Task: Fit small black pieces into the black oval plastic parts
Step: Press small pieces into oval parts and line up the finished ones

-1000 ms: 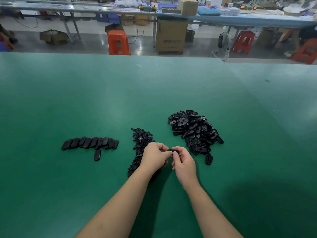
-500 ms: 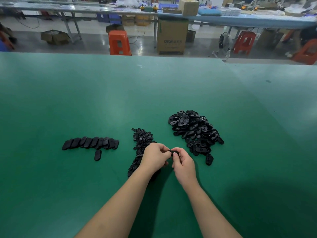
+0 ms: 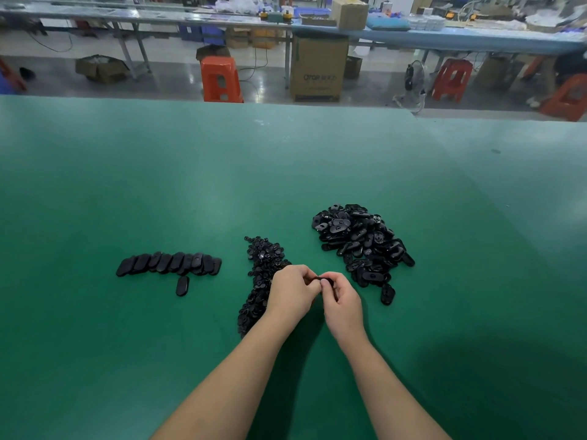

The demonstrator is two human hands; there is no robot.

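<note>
Over the green table (image 3: 190,192), the left hand (image 3: 293,293) and right hand (image 3: 343,304) meet, fingers curled, pinching one black oval part (image 3: 325,278); it seems mostly hidden. The pile of oval parts (image 3: 362,241) lies just right, the small pieces (image 3: 262,268) left.

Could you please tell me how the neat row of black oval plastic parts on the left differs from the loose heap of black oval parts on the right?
The neat row of black oval plastic parts lies overlapped in one line; the loose heap of black oval parts is jumbled at all angles. The row holds far fewer parts than the heap. The row's parts show smooth faces; many in the heap show holes. Both rest on the green table.
</note>
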